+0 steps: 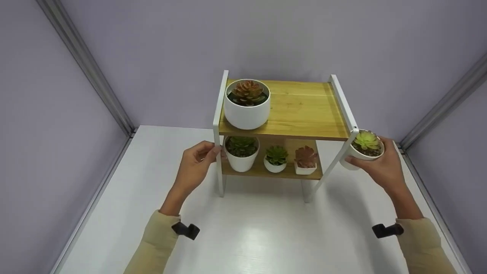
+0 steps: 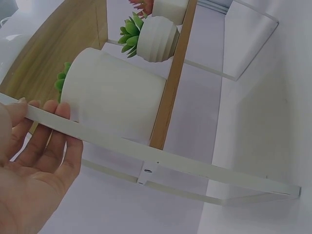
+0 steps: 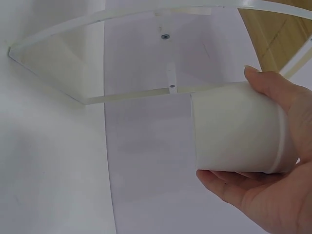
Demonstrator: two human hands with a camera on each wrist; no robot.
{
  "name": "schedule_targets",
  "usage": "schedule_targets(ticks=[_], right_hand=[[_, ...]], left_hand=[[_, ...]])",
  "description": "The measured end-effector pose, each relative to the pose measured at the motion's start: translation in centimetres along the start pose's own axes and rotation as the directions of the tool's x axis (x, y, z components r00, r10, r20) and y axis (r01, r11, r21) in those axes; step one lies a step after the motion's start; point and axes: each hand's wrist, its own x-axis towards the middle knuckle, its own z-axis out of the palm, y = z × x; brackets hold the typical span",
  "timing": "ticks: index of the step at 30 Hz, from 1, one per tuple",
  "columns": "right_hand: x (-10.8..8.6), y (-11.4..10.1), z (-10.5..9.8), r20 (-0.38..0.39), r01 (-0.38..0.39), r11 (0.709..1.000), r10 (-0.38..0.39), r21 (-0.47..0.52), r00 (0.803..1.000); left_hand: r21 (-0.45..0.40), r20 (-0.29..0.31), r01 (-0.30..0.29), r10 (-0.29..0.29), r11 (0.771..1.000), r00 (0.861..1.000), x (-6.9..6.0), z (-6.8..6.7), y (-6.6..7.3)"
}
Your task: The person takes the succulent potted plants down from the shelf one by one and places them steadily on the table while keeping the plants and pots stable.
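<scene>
My right hand (image 1: pixel 384 167) grips a white pot (image 3: pixel 239 129) with a light green succulent (image 1: pixel 367 140), beside the right end frame of a two-tier wooden shelf (image 1: pixel 304 110). The thumb is on one side of the pot and the fingers on the other. At the opposite end, my left hand (image 1: pixel 194 165) pinches the shelf's white front post (image 2: pixel 112 141), thumb and fingertips around it. Close to those fingertips on the lower tier stands a larger white pot (image 2: pixel 112 92) with a green succulent.
A wide white pot (image 1: pixel 247 114) with a reddish-brown succulent sits at the upper tier's left. The lower tier also bears a small round pot (image 1: pixel 274 166) and a square pot (image 1: pixel 305 169). The shelf stands on a white table (image 1: pixel 247 236) between grey walls.
</scene>
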Motion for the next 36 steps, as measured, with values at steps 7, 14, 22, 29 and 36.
schedule_targets(ticks=[7, 14, 22, 29, 36], right_hand=[[0.2, 1.0, 1.3, 0.018, -0.009, 1.0, 0.009, -0.015, 1.0], [0.2, 1.7, 1.9, 0.032, -0.021, 1.0, 0.022, -0.017, 0.999], [0.2, 2.5, 3.3, 0.065, -0.004, 1.0, 0.004, 0.003, 0.998], [0.6, 3.0, 4.8, 0.073, -0.006, 1.0, 0.004, 0.029, 0.997], [1.0, 3.3, 5.9, 0.071, -0.014, 0.999, 0.01, 0.048, 0.997]], left_hand=[[-0.024, 0.006, 0.009, -0.009, 1.0, 1.0, -0.1, 0.1, -0.2], [-0.028, 0.004, 0.012, -0.012, 1.0, 1.0, -0.1, 0.1, -0.2], [-0.05, 0.015, 0.001, 0.0, 0.999, 1.0, -0.1, 0.0, -0.4], [-0.024, 0.013, -0.003, 0.003, 1.0, 1.0, -0.1, -0.1, -0.3], [-0.009, 0.008, 0.008, -0.008, 1.0, 1.0, 0.0, -0.1, -0.3]])
